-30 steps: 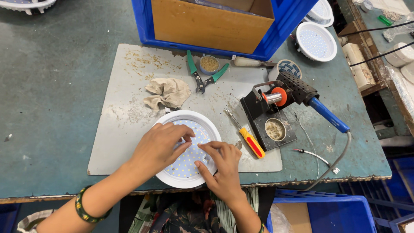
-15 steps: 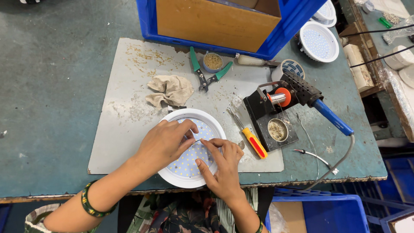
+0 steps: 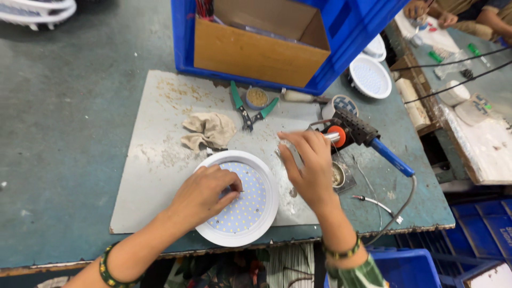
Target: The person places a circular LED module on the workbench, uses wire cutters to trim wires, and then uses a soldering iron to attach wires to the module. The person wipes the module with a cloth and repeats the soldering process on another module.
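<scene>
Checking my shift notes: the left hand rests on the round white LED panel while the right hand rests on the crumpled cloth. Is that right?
Not quite. The left hand does rest on the LED panel, but the head view shows the right hand raised by the soldering iron; the cloth lies untouched.

one head-worn camera looks steeply down from above the person's seat, close over the grey mat (image 3: 160, 160) on the green workbench (image 3: 64, 122). it faces forward toward the blue crate (image 3: 341, 58); the far right edge catches a neighbouring bench (image 3: 480, 122).
</scene>
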